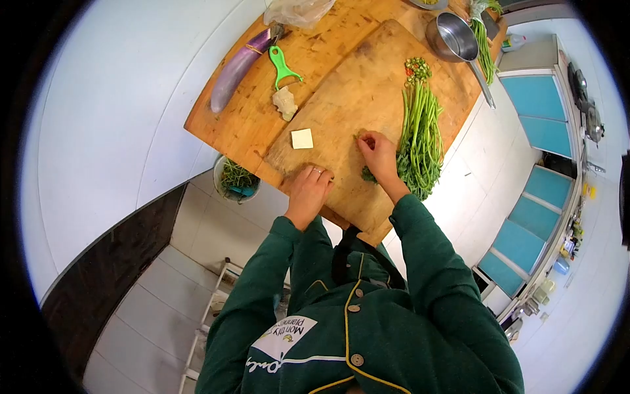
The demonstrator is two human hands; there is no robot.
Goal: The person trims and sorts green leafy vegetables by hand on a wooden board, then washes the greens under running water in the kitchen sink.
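My left hand (310, 192) rests at the near edge of the wooden cutting board (341, 98), its fingers curled in. What they hold, if anything, is hidden. Over the middle of the board, my right hand (378, 156) is closed in a pinch, with a tiny dark bit at the fingertips too small to name. Just right of it lies a bunch of long green stems with leaves (420, 134), leaf ends toward me. Chopped green and red pieces (417, 69) sit at its far end. A pale square block (302, 138) lies on the board beyond my left hand.
Left of the board are a purple eggplant (237, 72), a green peeler (280, 65) and a knobbly pale piece (285, 103). A metal saucepan (453, 38) stands far right, its handle past the table edge. Below the table's left edge stands a bin (222, 177) with greens.
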